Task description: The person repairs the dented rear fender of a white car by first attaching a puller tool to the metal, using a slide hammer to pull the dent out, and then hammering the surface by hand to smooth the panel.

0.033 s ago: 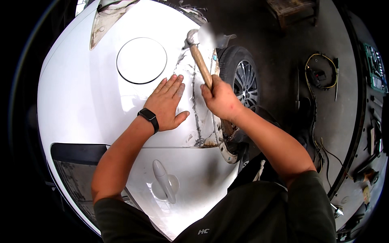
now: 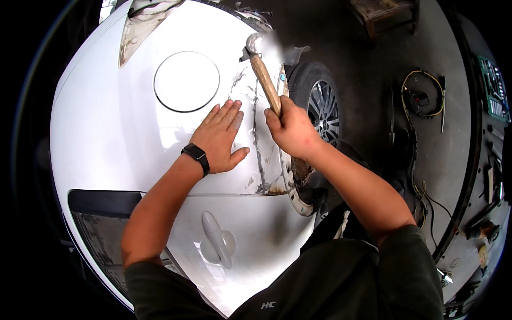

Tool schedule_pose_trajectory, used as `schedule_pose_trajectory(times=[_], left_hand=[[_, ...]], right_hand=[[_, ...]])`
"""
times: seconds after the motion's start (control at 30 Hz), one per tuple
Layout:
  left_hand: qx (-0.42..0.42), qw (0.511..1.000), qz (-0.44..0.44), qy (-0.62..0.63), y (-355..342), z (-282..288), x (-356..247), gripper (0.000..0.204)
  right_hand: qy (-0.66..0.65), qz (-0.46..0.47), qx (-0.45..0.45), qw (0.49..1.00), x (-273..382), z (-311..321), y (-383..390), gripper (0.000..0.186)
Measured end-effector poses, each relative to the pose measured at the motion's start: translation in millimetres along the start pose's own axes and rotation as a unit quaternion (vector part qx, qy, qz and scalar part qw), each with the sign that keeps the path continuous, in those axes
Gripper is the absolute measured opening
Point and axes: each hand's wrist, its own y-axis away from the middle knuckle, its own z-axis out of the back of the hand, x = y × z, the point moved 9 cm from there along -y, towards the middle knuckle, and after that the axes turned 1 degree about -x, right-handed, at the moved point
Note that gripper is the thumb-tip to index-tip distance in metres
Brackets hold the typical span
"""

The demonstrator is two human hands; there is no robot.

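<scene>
A white car body panel (image 2: 133, 128) fills the left and middle of the view, with a round fuel flap (image 2: 186, 81) on it. My left hand (image 2: 217, 138) lies flat on the panel below the flap, its fingers stretched out. My right hand (image 2: 294, 128) is wrapped round the wooden handle of a hammer (image 2: 265, 82). The metal hammer head is over the panel's far right part; I cannot tell whether it touches. Beside the hammer runs a cracked, creased seam (image 2: 256, 133) with chipped paint, between my two hands.
A tyre with a spoked wheel (image 2: 324, 106) stands right of the panel. Nearer me is the car door handle (image 2: 216, 240). On the floor at right lie a coiled yellow cable (image 2: 405, 101) and several tools. A wooden stool (image 2: 386, 16) stands far off, a green tool case (image 2: 493, 88) at far right.
The hammer head has shifted slightly away from me, and my right hand has tilted a little with it. My left hand stays in place on the panel.
</scene>
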Motion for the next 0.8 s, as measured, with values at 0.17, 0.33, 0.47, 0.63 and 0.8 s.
schedule_pose_trajectory(times=[0.17,0.33,0.47,0.63,0.8], left_hand=[[0.001,1.000,-0.002,-0.006,-4,-3,-1,0.085],[-0.021,0.995,0.058,-0.082,-44,-9,25,0.084],[-0.048,0.980,0.129,-0.141,-110,-2,50,0.085],[-0.074,0.972,0.170,-0.143,-142,-7,61,0.085],[-0.046,0.991,0.070,-0.108,-59,-20,-3,0.089]], right_hand=[[-0.042,-0.026,-0.020,0.999,-1,5,-6,0.035],[-0.005,-0.065,-0.059,0.996,-7,47,-4,0.035],[-0.025,-0.102,-0.111,0.988,-64,81,35,0.033],[-0.137,-0.220,-0.099,0.961,-106,86,97,0.024],[-0.168,-0.235,-0.094,0.953,-107,80,120,0.022]])
